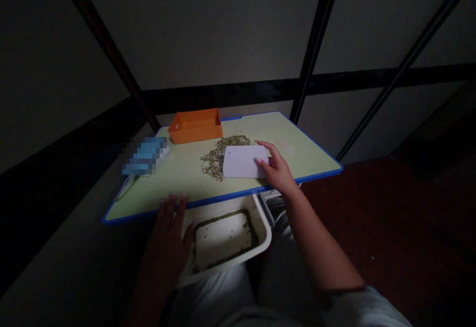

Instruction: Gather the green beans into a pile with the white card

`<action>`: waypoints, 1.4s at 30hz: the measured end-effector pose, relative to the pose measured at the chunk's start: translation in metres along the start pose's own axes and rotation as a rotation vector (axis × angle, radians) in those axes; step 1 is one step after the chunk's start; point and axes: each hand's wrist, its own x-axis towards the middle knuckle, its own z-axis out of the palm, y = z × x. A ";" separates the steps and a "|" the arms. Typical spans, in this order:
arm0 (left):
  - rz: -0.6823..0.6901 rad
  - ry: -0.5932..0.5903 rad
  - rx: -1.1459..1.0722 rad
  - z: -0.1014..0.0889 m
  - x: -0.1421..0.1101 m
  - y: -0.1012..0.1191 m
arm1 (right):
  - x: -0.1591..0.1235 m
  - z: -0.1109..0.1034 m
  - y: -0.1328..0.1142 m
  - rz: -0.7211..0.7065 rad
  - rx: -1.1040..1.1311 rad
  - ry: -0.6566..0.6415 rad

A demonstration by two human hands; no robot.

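My right hand point(275, 168) grips a flat white plastic scraper point(241, 161) by its right end, thumb on top. The scraper has a small hole near one corner and covers part of a spread of small greenish-brown bits point(213, 163), too small to name, on the table. Fingers apart, my left hand point(173, 228) rests by the table's blue front edge, at the left side of a white basin point(266, 238). More of the dark bits line the bottom edges of this basin, below the table edge.
An orange open box point(197, 128) stands at the back left of the pale table point(178, 173). Left of it is a blurred blue-and-white object point(146, 156) with a pale strip or cord. A faint pale patch point(285, 145) lies on the right. Wall panels point(223, 29) rise behind.
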 end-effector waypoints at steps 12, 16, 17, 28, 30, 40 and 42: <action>0.017 0.028 0.023 0.002 0.000 -0.002 | 0.002 0.001 0.003 -0.029 0.043 -0.019; 0.023 0.029 0.028 0.003 -0.002 -0.003 | 0.002 0.000 0.004 -0.017 0.047 -0.038; 0.030 0.029 0.026 0.004 -0.002 -0.003 | 0.002 0.000 0.004 -0.016 0.045 -0.044; 0.038 0.038 0.027 0.003 -0.001 -0.003 | 0.002 0.000 0.005 -0.015 0.131 -0.078; 0.028 0.029 0.026 0.003 -0.001 -0.003 | 0.002 0.000 0.006 -0.016 0.099 -0.085; 0.019 0.016 0.018 0.000 -0.002 -0.001 | 0.003 0.002 0.001 -0.015 0.062 -0.102; 0.012 0.011 0.012 0.001 -0.002 0.000 | 0.003 0.002 0.000 -0.012 0.050 -0.100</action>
